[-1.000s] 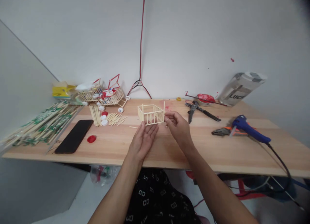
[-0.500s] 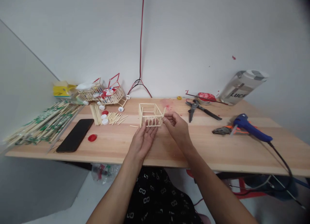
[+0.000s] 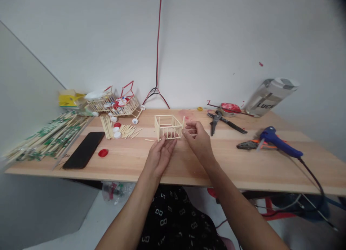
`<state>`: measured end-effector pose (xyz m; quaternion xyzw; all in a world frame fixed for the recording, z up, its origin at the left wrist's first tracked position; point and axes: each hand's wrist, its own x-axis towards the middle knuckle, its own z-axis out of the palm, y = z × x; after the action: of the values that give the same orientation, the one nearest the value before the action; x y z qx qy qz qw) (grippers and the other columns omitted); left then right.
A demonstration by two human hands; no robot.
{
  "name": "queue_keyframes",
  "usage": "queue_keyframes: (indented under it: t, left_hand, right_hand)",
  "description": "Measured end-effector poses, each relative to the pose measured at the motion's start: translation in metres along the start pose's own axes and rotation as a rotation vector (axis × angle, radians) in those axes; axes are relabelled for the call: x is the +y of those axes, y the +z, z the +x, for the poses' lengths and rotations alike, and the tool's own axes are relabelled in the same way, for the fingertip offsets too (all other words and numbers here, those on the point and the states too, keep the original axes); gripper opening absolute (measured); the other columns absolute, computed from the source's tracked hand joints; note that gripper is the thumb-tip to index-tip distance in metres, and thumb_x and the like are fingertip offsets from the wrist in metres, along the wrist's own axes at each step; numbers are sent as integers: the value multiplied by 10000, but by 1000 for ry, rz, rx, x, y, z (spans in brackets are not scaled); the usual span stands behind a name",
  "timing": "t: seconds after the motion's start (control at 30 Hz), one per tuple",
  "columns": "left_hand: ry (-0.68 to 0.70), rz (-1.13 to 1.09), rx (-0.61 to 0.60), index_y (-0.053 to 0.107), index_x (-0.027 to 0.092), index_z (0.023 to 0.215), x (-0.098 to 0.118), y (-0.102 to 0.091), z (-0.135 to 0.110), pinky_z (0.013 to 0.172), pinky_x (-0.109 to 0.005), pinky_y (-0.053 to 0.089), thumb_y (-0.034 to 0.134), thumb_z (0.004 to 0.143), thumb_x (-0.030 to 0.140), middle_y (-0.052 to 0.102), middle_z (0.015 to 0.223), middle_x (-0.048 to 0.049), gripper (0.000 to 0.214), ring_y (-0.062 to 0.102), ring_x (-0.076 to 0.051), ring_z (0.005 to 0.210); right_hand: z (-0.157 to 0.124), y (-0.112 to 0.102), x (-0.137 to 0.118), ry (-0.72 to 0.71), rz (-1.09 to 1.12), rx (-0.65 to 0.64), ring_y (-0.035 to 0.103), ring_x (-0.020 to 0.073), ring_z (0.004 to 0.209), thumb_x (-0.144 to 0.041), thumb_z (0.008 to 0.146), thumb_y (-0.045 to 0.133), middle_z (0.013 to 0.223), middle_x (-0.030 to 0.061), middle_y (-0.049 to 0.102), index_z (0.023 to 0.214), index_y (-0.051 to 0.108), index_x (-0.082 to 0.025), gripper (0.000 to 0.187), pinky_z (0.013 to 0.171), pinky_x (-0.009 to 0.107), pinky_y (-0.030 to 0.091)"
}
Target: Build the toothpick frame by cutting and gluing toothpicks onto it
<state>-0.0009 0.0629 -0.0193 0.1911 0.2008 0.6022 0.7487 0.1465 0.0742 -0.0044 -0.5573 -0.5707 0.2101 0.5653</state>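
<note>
A small box-shaped frame of pale wooden sticks (image 3: 169, 126), with upright bars along its near side, is in front of me over the desk. My left hand (image 3: 160, 154) holds it from below at the near left corner, thumb against the bars and fingers beneath. An upright stick (image 3: 183, 122) stands at the frame's right corner, rising above the top edge. Just right of that stick is my right hand (image 3: 198, 138), its thumb and fingers parted with nothing visible between them. Left of the frame lie several short cut sticks (image 3: 128, 131).
Pliers (image 3: 247, 145) and a blue glue gun (image 3: 279, 142) lie right, cutters (image 3: 225, 124) behind. A black phone (image 3: 83, 150), bottle caps (image 3: 103, 153) and bundled sticks (image 3: 51, 138) lie left. Finished stick carts (image 3: 127, 106) and a bottle (image 3: 270, 97) stand at the back.
My right thumb and fingers have come slightly away from the upright stick at the right corner. The frame has tilted a little; my left hand still holds it.
</note>
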Motion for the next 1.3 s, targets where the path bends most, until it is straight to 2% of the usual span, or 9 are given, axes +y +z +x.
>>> queue_keyframes:
  t: [0.1, 0.23, 0.53, 0.67, 1.03, 1.13, 1.2, 1.23, 1.3]
  left_hand:
    - [12, 0, 14, 684, 86, 908, 0, 1, -1, 1063, -366, 439, 586, 879, 133, 725, 990, -104, 112, 667, -195, 1024]
    - [-7, -17, 27, 688, 85, 908, -6, 4, -5, 1060, -364, 444, 537, 909, 131, 728, 998, -108, 158, 667, -192, 1028]
    - [-95, 19, 99, 672, 82, 942, -19, 13, -26, 1101, -375, 404, 582, 866, 141, 712, 1065, -148, 131, 627, -236, 1135]
    - [-141, 64, 138, 661, 71, 921, -19, 11, -31, 1094, -378, 415, 601, 846, 147, 716, 1041, -169, 122, 637, -255, 1120]
    - [-248, 143, 113, 636, 53, 971, -9, 6, -51, 1066, -344, 432, 628, 804, 105, 666, 1170, -196, 175, 601, -265, 1174]
    - [-358, 281, 64, 613, 78, 1040, 0, 4, -62, 929, -349, 510, 670, 791, 166, 684, 1097, -181, 270, 662, -248, 1040]
    - [-374, 490, 15, 609, 119, 1048, 9, 2, -68, 719, -303, 534, 680, 794, 242, 699, 933, -112, 291, 682, -193, 812]
    - [-321, 637, 3, 617, 138, 1017, 15, 2, -71, 628, -271, 502, 675, 799, 279, 684, 840, -70, 266, 651, -160, 703]
    - [-68, 1001, 2, 640, 157, 897, 29, 7, -71, 592, -251, 450, 661, 801, 300, 635, 723, -19, 173, 582, -129, 625]
  right_hand:
    - [-5, -4, -6, -93, -86, 130, 580, 161, 759, -310, 848, 574, 907, 43, 627, 958, 635, -192, 173, 682, 298, 467]
    - [-17, -5, -14, -184, -195, 112, 544, 153, 701, -276, 868, 557, 803, 27, 601, 872, 686, -194, 153, 681, 292, 446]
    - [-26, -11, -4, -37, -214, 104, 560, 152, 701, -264, 842, 567, 796, 11, 599, 832, 588, -193, 75, 695, 292, 439]
    - [-26, -18, 4, 58, -142, 24, 605, 165, 719, -296, 825, 582, 795, 8, 636, 871, 558, -203, 106, 698, 298, 453]
    - [-14, -10, 12, 29, -40, -69, 619, 182, 760, -271, 807, 557, 819, 20, 635, 867, 516, -218, 90, 693, 307, 457]
    - [-8, -9, 10, -17, -60, -102, 613, 174, 739, -261, 804, 555, 820, 20, 643, 854, 521, -217, 75, 683, 302, 455]
    - [-3, -9, 10, -38, -75, -111, 608, 167, 720, -245, 790, 560, 811, 16, 647, 843, 521, -219, 70, 672, 295, 454]
    - [-1, -9, 11, -44, -83, -112, 607, 165, 717, -237, 783, 563, 807, 14, 648, 841, 522, -220, 73, 669, 291, 453]
    - [2, -8, 12, -52, -96, -118, 608, 161, 711, -228, 773, 566, 793, 8, 647, 839, 524, -219, 79, 667, 286, 450]
